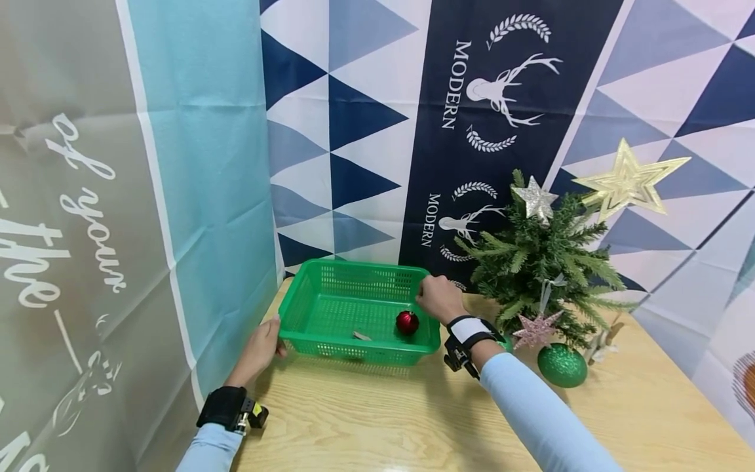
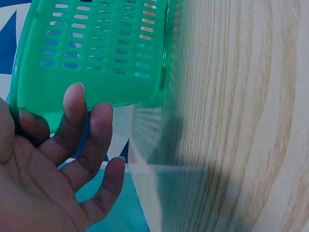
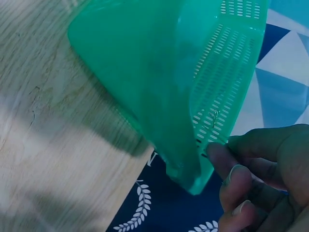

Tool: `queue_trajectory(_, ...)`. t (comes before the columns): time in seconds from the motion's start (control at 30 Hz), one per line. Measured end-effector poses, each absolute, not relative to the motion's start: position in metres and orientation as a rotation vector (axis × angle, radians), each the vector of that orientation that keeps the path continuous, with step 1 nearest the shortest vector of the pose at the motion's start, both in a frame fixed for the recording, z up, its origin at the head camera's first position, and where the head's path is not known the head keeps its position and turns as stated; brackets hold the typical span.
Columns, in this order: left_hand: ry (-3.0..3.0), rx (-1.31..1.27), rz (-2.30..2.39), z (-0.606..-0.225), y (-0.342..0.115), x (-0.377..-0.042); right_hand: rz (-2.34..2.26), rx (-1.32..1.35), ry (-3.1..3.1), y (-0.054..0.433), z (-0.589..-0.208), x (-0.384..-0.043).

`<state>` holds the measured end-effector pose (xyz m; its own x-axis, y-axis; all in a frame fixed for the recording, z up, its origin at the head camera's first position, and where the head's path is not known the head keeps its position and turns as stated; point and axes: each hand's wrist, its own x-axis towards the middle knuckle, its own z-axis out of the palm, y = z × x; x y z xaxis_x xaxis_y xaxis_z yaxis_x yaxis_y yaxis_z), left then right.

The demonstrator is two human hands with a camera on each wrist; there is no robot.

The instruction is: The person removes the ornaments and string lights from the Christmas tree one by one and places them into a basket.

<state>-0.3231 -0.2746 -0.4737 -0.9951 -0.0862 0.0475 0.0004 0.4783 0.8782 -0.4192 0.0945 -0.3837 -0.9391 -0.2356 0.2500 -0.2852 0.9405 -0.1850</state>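
A green plastic basket (image 1: pixel 354 354) with slotted sides is in the head view, near the back left of the table. My left hand (image 1: pixel 262 347) grips its left end by the rim. In the left wrist view, that hand's fingers (image 2: pixel 75 111) lie against the outside of the basket wall (image 2: pixel 96 84). At the right end, my right hand (image 1: pixel 441 298) pinches the rim near the back corner, with the fingertips (image 3: pixel 236 181) at the basket edge (image 3: pixel 207 179). Inside the basket are a shiny red bauble (image 1: pixel 407 322) and a small pale piece (image 1: pixel 361 336) of unclear kind.
A small artificial Christmas tree (image 1: pixel 531 262) stands to the right, bearing a gold star (image 1: pixel 628 180), a silver star (image 1: pixel 535 198), a pink star (image 1: pixel 537 330) and a green glitter ball (image 1: pixel 562 365). Patterned curtains (image 1: pixel 354 131) hang behind the wooden table (image 1: pixel 377 419).
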Motion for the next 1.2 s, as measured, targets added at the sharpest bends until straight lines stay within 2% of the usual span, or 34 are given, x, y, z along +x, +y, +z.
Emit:
queue_trajectory(0.47,-2.632,0.048,-1.543,-0.474,-0.273,-0.326,0.334,0.435,-2.865,0.096,-0.391,-0.418)
queue_trajectory(0.73,-2.668,0.018,-1.467,-0.475,-0.277,-0.325,0.329,0.452,-2.873,0.091,-0.38,-0.412)
queue_trajectory(0.93,-2.669,0.025,-1.486,-0.474,-0.274,-0.325,0.501,0.549,-2.856,0.108,-0.326,-0.383)
queue_trajectory(1.07,-2.686,0.041,-1.495,-0.472,-0.275,-0.324,0.644,0.663,-2.797,0.136,-0.265,-0.353)
queue_trajectory(1.2,-2.703,0.039,-1.471,-0.47,-0.275,-0.324,0.637,0.59,-2.703,0.18,-0.2,-0.32)
